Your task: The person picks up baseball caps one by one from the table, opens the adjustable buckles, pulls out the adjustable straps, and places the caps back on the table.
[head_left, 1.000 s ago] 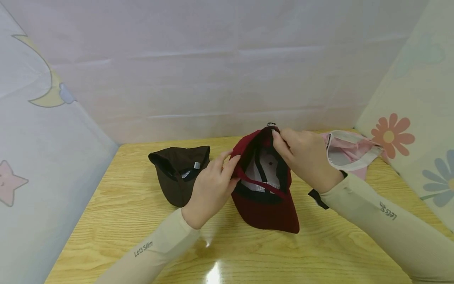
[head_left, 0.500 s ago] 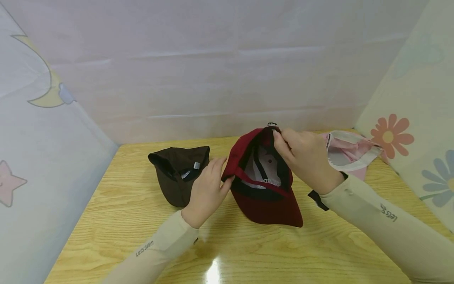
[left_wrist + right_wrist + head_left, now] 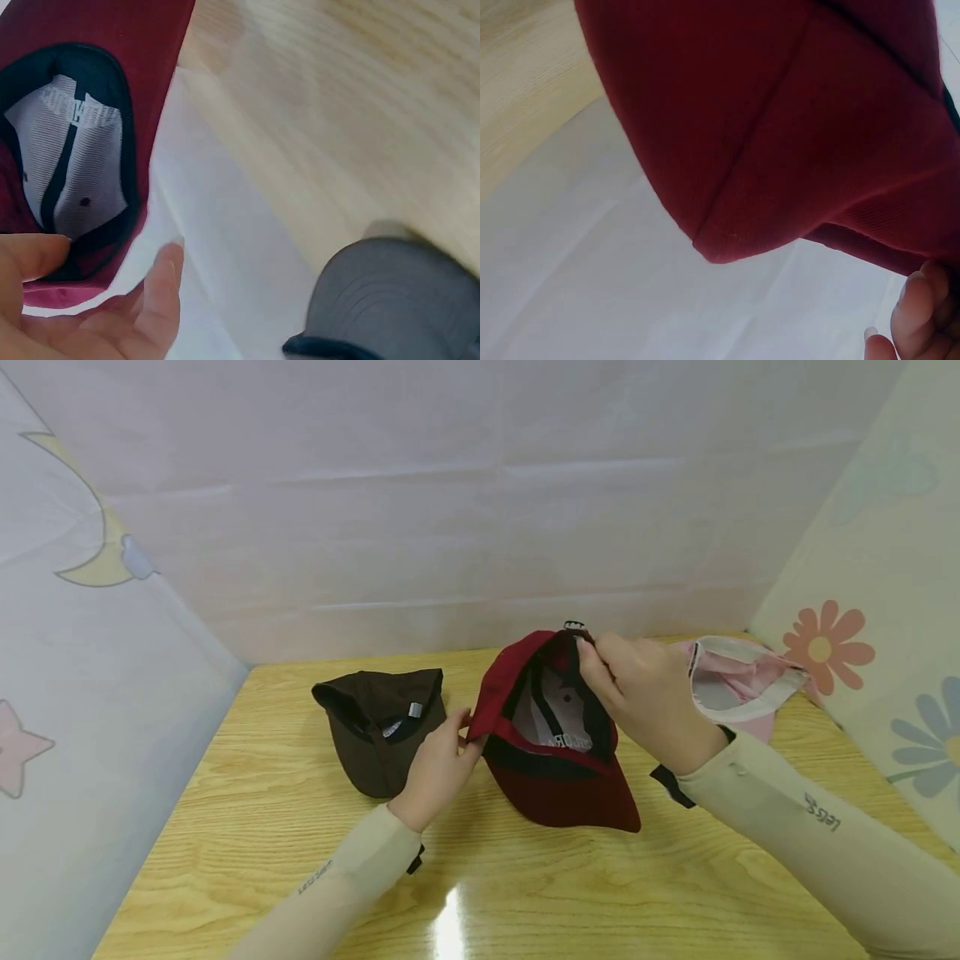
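Observation:
A dark red baseball cap (image 3: 573, 802) is held above the table, its hollow inside facing me and its brim pointing down. My left hand (image 3: 438, 772) pinches its left rim; in the left wrist view, the thumb (image 3: 37, 255) lies on the inner side of the cap and the other fingers are behind it. At the top right, my right hand (image 3: 645, 693) grips the cap's back edge near the strap. The right wrist view shows the crown's outside (image 3: 705, 135), with fingertips (image 3: 922, 300) at its lower right corner.
A dark brown cap (image 3: 382, 764) lies on the wooden table (image 3: 247, 843), left of the red one. A pink cap with white lining (image 3: 738, 647) lies behind my right forearm. Printed cloth walls (image 3: 480, 552) enclose the table's back and sides.
My left hand has slid down and slightly left along the cap's rim, changing its hold. The cap's left side has spread outward and its brim has risen slightly. My right hand stays almost still.

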The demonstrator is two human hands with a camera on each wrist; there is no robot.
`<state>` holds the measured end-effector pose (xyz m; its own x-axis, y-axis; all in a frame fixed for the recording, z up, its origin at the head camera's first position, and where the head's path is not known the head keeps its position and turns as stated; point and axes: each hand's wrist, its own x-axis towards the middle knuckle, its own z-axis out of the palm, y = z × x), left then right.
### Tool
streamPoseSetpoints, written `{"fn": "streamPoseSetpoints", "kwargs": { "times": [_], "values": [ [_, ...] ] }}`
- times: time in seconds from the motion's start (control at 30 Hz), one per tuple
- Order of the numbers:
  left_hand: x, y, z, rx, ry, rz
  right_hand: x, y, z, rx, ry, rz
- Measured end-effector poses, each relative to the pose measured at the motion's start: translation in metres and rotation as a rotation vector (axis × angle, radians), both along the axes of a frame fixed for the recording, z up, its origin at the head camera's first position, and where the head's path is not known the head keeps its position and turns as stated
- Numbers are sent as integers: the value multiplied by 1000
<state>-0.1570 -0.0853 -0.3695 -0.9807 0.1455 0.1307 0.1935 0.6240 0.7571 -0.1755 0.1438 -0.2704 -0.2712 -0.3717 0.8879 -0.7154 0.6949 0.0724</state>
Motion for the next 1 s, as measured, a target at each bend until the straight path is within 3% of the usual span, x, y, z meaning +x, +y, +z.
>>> {"fn": "streamPoseSetpoints", "kwargs": {
  "times": [0.13,0.37,0.53,0.77,1.0],
  "values": [
    [-4,-4,-7,100,-68,-12,0,-1,-1,1,5,16],
    [-6,-4,-11,205,-86,-48,1,-2,-1,-4,-1,23],
    [-8,-3,-18,329,-157,-46,3,-1,0,-2,-8,26],
    [-5,2,-27,526,-303,-59,5,-2,1,-34,-2,53],
    [-1,4,-33,646,-359,-104,5,-1,0,-41,-11,55]
  ]
}}
